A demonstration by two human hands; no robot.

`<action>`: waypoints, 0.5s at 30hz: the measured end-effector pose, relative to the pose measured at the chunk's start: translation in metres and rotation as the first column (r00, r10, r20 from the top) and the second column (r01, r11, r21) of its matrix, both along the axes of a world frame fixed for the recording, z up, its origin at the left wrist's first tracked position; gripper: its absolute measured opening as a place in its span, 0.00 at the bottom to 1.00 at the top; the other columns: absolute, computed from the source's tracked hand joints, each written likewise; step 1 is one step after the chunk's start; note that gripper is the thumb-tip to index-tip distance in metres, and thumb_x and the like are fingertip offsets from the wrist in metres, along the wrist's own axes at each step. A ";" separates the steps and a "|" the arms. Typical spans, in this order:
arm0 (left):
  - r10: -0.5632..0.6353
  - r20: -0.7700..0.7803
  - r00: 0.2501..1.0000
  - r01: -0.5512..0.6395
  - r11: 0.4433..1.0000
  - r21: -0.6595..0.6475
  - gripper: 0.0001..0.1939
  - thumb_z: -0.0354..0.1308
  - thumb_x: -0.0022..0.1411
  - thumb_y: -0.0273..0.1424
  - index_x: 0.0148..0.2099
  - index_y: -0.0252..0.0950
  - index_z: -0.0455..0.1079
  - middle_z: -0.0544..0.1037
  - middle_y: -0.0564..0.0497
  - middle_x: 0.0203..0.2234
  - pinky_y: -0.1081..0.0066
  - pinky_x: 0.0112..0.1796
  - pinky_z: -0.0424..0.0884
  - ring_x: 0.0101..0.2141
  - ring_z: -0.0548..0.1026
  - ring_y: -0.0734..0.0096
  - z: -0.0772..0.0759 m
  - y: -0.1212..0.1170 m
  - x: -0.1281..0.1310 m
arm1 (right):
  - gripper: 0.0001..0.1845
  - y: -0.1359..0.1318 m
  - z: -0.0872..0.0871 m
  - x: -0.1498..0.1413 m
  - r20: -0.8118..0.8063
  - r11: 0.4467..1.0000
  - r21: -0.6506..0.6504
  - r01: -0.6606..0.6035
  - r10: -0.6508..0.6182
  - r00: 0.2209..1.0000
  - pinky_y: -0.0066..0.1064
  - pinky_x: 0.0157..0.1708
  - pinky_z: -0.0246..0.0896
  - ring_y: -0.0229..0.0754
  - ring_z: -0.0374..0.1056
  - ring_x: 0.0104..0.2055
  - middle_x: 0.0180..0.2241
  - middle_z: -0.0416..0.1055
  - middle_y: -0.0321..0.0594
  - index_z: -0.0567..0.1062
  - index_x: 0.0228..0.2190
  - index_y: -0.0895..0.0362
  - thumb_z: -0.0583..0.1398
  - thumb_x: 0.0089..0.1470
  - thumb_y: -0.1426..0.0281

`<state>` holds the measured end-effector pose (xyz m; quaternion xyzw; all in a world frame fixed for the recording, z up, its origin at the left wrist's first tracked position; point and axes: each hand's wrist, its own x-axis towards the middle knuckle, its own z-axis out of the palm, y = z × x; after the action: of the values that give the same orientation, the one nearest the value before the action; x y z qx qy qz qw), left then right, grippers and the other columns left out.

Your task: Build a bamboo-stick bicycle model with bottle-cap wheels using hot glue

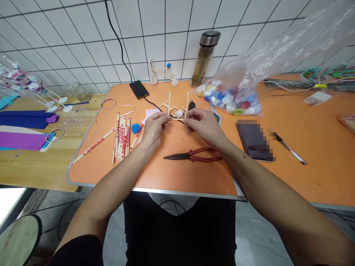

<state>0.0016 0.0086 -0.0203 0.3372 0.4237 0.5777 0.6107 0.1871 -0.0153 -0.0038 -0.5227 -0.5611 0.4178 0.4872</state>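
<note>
My left hand (154, 126) and my right hand (203, 123) are both closed in a pinch over the middle of the orange table (183, 173). Each grips one upright wooden stick (169, 103) of a small stick frame (177, 112). A short cross stick runs between the two hands. A white bottle cap (179, 113) sits on the frame behind my fingers. Red-handled pliers (194, 155) lie flat on the table just below my right wrist.
Wrapped chopsticks (121, 136) and a blue cap (135, 128) lie to the left. A clear bag of coloured bottle caps (231, 99), a tall bottle (205, 59), a stick bicycle model (163, 74), a black phone (254, 141), a knife (291, 150), a charger (139, 89) and a hot glue gun (191, 105) are around.
</note>
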 end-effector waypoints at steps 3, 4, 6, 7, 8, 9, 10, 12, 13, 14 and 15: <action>-0.034 -0.021 0.999 0.034 0.999 0.007 0.05 0.69 0.53 0.22 0.33 0.36 0.80 0.81 0.52 0.24 0.78 0.26 0.64 0.21 0.67 0.80 0.002 0.001 -0.002 | 0.02 0.001 0.000 0.002 0.066 1.000 -0.010 -0.005 0.005 0.998 0.31 0.29 0.65 0.38 0.68 0.25 0.23 0.72 0.32 0.77 0.26 0.53 0.67 0.48 0.70; -0.052 -0.019 0.998 0.052 0.999 0.002 0.05 0.69 0.54 0.22 0.33 0.36 0.79 0.81 0.52 0.24 0.78 0.26 0.64 0.21 0.67 0.80 0.004 0.001 -0.003 | 0.02 0.002 0.000 0.003 0.100 1.000 -0.008 -0.006 0.007 0.995 0.31 0.29 0.64 0.38 0.68 0.25 0.23 0.72 0.32 0.78 0.27 0.53 0.66 0.49 0.71; -0.081 -0.003 0.997 0.081 0.996 -0.032 0.05 0.68 0.54 0.21 0.33 0.36 0.78 0.81 0.51 0.24 0.78 0.26 0.65 0.21 0.68 0.80 0.005 0.002 -0.004 | 0.02 0.003 0.000 0.005 0.156 1.000 -0.002 -0.015 0.015 0.988 0.32 0.30 0.63 0.38 0.69 0.25 0.22 0.72 0.32 0.78 0.27 0.53 0.65 0.50 0.72; -0.085 0.011 0.996 0.085 0.995 -0.059 0.06 0.68 0.54 0.21 0.34 0.36 0.77 0.81 0.52 0.24 0.78 0.26 0.66 0.21 0.68 0.80 0.006 0.003 -0.005 | 0.03 0.003 0.000 0.005 0.169 1.000 -0.002 -0.022 0.022 0.985 0.33 0.30 0.62 0.39 0.69 0.25 0.22 0.72 0.32 0.77 0.26 0.53 0.65 0.50 0.72; -0.081 0.024 0.996 0.083 0.993 -0.088 0.08 0.68 0.53 0.21 0.35 0.36 0.78 0.80 0.52 0.24 0.78 0.27 0.67 0.22 0.69 0.80 0.006 0.004 -0.005 | 0.03 0.003 0.001 0.006 0.169 1.000 -0.003 -0.030 0.030 0.985 0.33 0.30 0.63 0.39 0.70 0.24 0.21 0.71 0.31 0.77 0.26 0.53 0.65 0.50 0.73; -0.073 0.025 0.997 0.075 0.991 -0.115 0.10 0.68 0.52 0.20 0.37 0.36 0.78 0.80 0.52 0.24 0.78 0.28 0.68 0.22 0.70 0.79 0.005 0.005 -0.005 | 0.04 0.003 0.002 0.006 0.161 0.999 -0.005 -0.039 0.039 0.986 0.34 0.30 0.63 0.40 0.70 0.24 0.21 0.71 0.31 0.76 0.26 0.52 0.65 0.50 0.73; -0.063 0.004 0.998 0.063 0.989 -0.134 0.12 0.68 0.51 0.21 0.39 0.37 0.78 0.80 0.52 0.24 0.78 0.29 0.68 0.23 0.71 0.78 0.005 0.006 -0.006 | 0.05 0.003 0.003 0.007 0.149 0.999 -0.007 -0.046 0.047 0.988 0.34 0.29 0.64 0.40 0.70 0.24 0.21 0.71 0.32 0.75 0.25 0.52 0.65 0.50 0.73; -0.038 -0.132 0.991 0.025 0.994 -0.103 0.13 0.66 0.51 0.21 0.40 0.38 0.80 0.79 0.53 0.24 0.75 0.27 0.64 0.22 0.69 0.75 0.004 0.008 -0.009 | 0.06 0.003 0.004 0.009 0.125 0.999 -0.010 -0.046 0.047 0.991 0.34 0.29 0.65 0.40 0.70 0.24 0.22 0.71 0.33 0.74 0.25 0.52 0.65 0.51 0.72; -0.032 -0.248 0.968 0.020 0.999 -0.048 0.12 0.65 0.51 0.22 0.39 0.39 0.81 0.77 0.54 0.23 0.73 0.27 0.62 0.22 0.67 0.74 0.003 0.008 -0.011 | 0.06 0.004 0.005 0.010 0.113 0.999 -0.011 -0.038 0.039 0.993 0.35 0.30 0.65 0.40 0.69 0.24 0.22 0.72 0.34 0.74 0.25 0.52 0.65 0.52 0.72; -0.020 -0.384 0.923 0.034 0.999 0.030 0.11 0.64 0.51 0.22 0.38 0.40 0.81 0.75 0.54 0.22 0.71 0.28 0.59 0.22 0.66 0.71 0.004 0.007 -0.013 | 0.07 0.004 0.006 0.012 0.101 1.000 -0.013 -0.026 0.028 0.995 0.35 0.29 0.65 0.40 0.69 0.24 0.22 0.72 0.34 0.74 0.25 0.52 0.65 0.53 0.71; -0.006 -0.528 0.849 0.077 0.991 0.113 0.11 0.63 0.51 0.21 0.36 0.40 0.81 0.74 0.54 0.22 0.69 0.29 0.59 0.24 0.66 0.69 0.004 0.006 -0.016 | 0.07 0.005 0.006 0.014 0.088 1.000 -0.015 -0.013 0.014 0.996 0.35 0.29 0.66 0.41 0.69 0.24 0.22 0.72 0.35 0.75 0.25 0.52 0.66 0.53 0.71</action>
<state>-0.0143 0.0141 -0.0159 0.5304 0.5287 0.4764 0.4606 0.2009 -0.0101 0.0025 -0.5404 -0.5826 0.4015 0.4554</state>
